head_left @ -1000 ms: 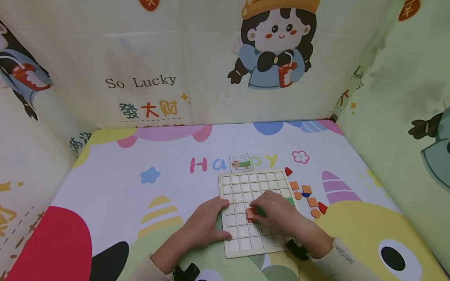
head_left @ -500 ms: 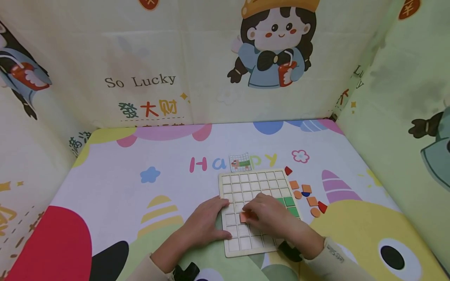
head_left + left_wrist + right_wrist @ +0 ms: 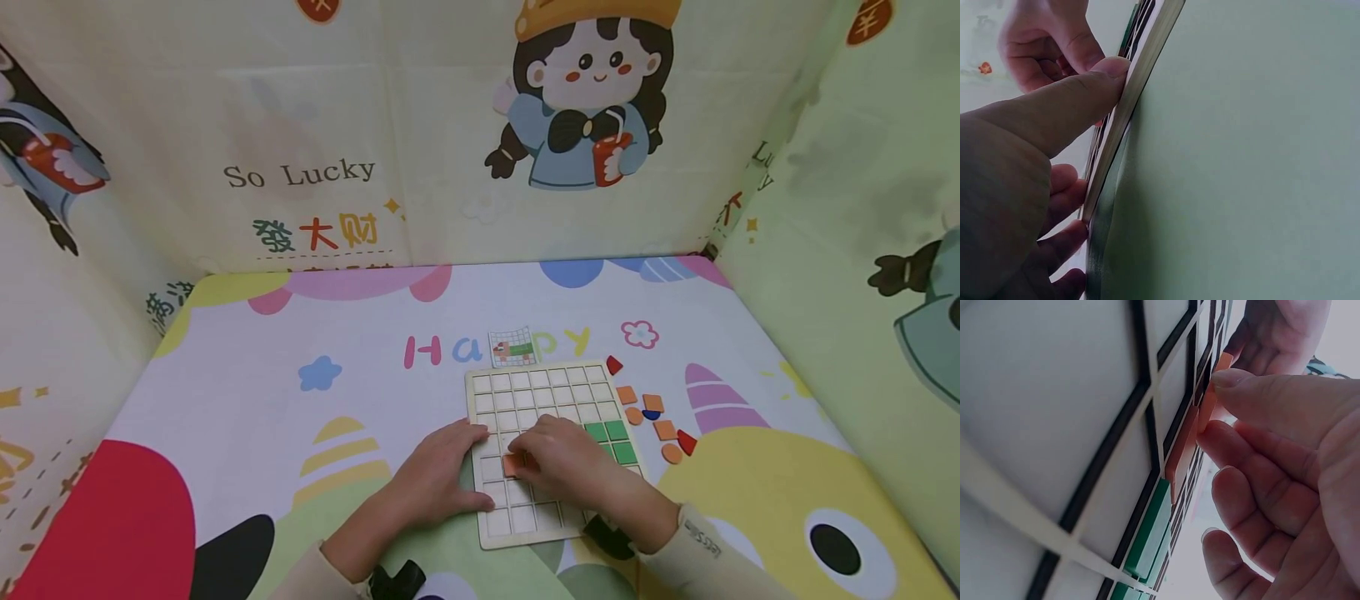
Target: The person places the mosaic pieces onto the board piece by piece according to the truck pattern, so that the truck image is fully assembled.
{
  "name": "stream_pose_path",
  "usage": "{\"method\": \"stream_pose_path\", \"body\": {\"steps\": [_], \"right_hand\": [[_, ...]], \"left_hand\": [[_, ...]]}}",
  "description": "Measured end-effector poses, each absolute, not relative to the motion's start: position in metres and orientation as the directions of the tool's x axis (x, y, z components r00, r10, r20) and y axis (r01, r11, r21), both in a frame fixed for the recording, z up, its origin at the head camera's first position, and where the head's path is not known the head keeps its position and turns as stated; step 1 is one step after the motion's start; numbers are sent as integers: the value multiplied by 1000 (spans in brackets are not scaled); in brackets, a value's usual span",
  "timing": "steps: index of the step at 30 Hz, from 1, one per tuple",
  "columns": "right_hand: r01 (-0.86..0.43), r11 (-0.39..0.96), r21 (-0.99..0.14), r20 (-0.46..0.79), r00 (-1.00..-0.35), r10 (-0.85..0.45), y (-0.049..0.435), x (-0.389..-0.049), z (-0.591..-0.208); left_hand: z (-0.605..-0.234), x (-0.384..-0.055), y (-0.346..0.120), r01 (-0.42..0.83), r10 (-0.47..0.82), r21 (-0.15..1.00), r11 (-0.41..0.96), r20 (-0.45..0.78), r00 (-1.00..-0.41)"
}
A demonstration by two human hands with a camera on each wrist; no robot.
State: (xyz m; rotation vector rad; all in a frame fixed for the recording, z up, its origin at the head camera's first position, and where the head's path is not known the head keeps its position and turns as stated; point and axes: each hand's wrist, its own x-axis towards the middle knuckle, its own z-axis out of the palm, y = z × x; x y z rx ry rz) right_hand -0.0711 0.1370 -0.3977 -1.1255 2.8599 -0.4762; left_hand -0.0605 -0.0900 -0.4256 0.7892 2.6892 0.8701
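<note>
Orange tile (image 3: 512,465) is partly hidden by right hand (image 3: 562,458); board (image 3: 522,521) too.

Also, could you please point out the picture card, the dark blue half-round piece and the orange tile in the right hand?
Picture card (image 3: 514,348), head view: middle of its printed face.
Dark blue half-round piece (image 3: 651,415), head view: its top face.
Orange tile (image 3: 512,466), head view: uncovered left part of its top.

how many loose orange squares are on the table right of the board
3: the left square by the board, the middle square by the blue piece, the nearest square by a red piece. The right arm may hide more.
</note>
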Motion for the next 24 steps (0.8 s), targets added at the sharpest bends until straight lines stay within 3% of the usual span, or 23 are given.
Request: {"method": "stream_pose_path", "body": {"steps": [24], "right_hand": [[-671,697,-254,86,-733,-675,136,-73,-399]], "left_hand": [[-426,-60,-89,429,546,590,684,-25,-837]]}}
